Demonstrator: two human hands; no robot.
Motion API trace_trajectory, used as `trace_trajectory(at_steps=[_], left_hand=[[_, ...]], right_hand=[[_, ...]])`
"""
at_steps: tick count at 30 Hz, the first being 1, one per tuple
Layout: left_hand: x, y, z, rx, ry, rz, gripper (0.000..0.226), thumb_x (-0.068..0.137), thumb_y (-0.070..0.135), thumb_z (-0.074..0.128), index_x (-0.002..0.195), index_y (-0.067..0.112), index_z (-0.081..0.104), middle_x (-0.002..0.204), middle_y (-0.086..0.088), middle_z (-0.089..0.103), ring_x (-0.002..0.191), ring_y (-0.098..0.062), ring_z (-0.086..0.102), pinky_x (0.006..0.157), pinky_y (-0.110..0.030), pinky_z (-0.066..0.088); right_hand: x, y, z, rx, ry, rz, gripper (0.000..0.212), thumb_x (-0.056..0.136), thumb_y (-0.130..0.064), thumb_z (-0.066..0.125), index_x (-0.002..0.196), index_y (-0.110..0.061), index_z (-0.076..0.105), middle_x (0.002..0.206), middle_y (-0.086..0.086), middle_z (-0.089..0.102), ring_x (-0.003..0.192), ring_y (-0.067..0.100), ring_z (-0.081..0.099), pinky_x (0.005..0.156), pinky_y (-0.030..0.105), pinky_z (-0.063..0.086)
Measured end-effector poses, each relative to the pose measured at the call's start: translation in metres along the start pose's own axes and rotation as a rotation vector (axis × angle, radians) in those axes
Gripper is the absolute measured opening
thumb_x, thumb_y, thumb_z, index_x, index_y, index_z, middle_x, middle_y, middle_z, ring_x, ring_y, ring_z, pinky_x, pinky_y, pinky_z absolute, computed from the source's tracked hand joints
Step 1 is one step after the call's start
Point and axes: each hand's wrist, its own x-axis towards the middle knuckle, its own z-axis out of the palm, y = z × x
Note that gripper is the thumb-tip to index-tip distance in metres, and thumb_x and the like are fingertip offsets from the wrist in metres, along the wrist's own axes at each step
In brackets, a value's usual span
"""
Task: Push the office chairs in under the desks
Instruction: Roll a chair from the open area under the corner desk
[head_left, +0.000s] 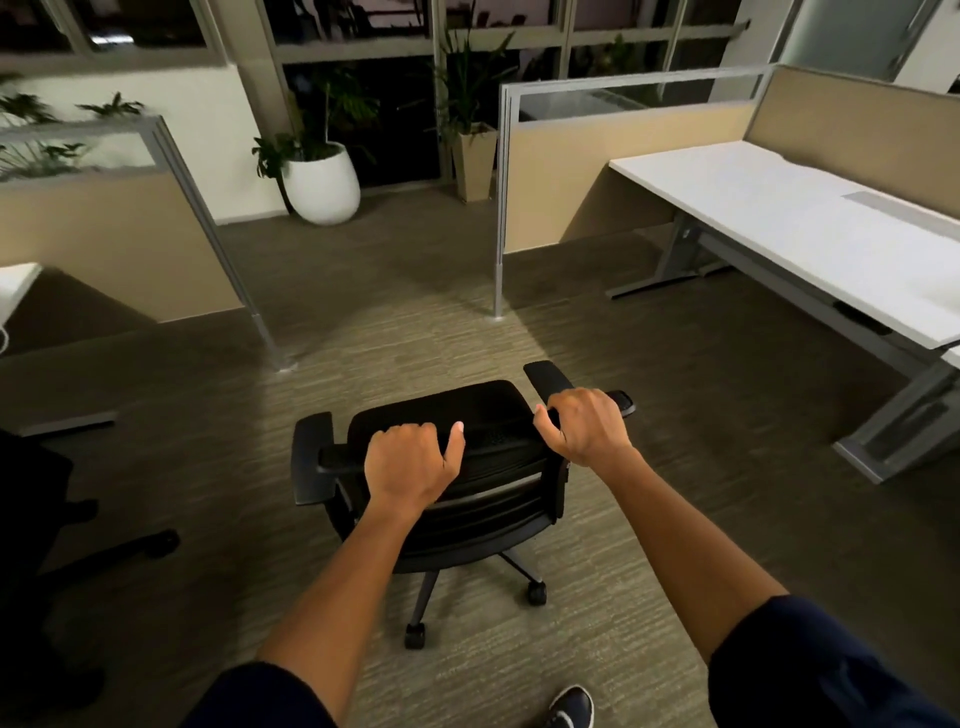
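A black office chair (493, 499) on castors stands on the carpet in the aisle, its back toward me. My left hand (410, 460) grips the top edge of the backrest on its left side. My right hand (584, 428) grips the top edge at its right corner, next to the right armrest. A white desk (789, 218) on grey legs stands to the right, well apart from the chair, with open floor under it.
Beige partition panels (613, 150) with grey posts flank the aisle on both sides. A white plant pot (324, 184) and a tall planter (475, 161) stand by the far windows. Another dark chair (47, 519) sits at the left edge. My shoe (569, 709) shows at the bottom.
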Motion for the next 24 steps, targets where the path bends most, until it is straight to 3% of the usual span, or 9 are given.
trace_trajectory(at_steps=[5,9,17,24], left_hand=[[0.064,0.036,0.017,-0.013,0.054,-0.038,0.060,0.101,0.052,0.039,0.056,0.016,0.054,0.048,0.001,0.047,0.044,-0.018,0.045,0.051,-0.031,0.041],[0.108,0.069,0.034,0.017,0.037,-0.044,0.060,0.101,0.053,0.035,0.059,0.016,0.059,0.050,0.001,0.050,0.045,-0.019,0.048,0.052,-0.032,0.044],[0.177,0.129,0.051,-0.029,0.072,0.014,0.063,0.098,0.054,0.027,0.060,0.014,0.059,0.051,0.001,0.050,0.045,-0.018,0.045,0.050,-0.030,0.039],[0.225,0.173,0.061,-0.057,0.074,0.097,0.061,0.098,0.054,0.028,0.063,0.015,0.058,0.053,0.003,0.050,0.047,-0.016,0.045,0.052,-0.030,0.039]], right_hand=[[0.055,0.057,0.014,0.014,-0.012,-0.016,0.051,0.095,-0.046,0.039,0.061,-0.010,0.051,0.060,0.007,0.055,0.057,0.023,0.050,0.055,0.030,0.030],[0.091,0.104,0.026,0.096,-0.002,0.016,0.049,0.098,-0.040,0.047,0.059,-0.010,0.051,0.061,0.009,0.057,0.060,0.025,0.052,0.057,0.032,0.031],[0.129,0.183,0.034,0.148,0.017,0.090,0.055,0.099,-0.039,0.046,0.057,-0.006,0.058,0.057,0.010,0.059,0.057,0.025,0.054,0.058,0.033,0.038],[0.138,0.240,0.032,0.100,0.075,0.160,0.054,0.099,-0.041,0.047,0.060,-0.007,0.063,0.060,0.009,0.062,0.058,0.025,0.056,0.059,0.030,0.031]])
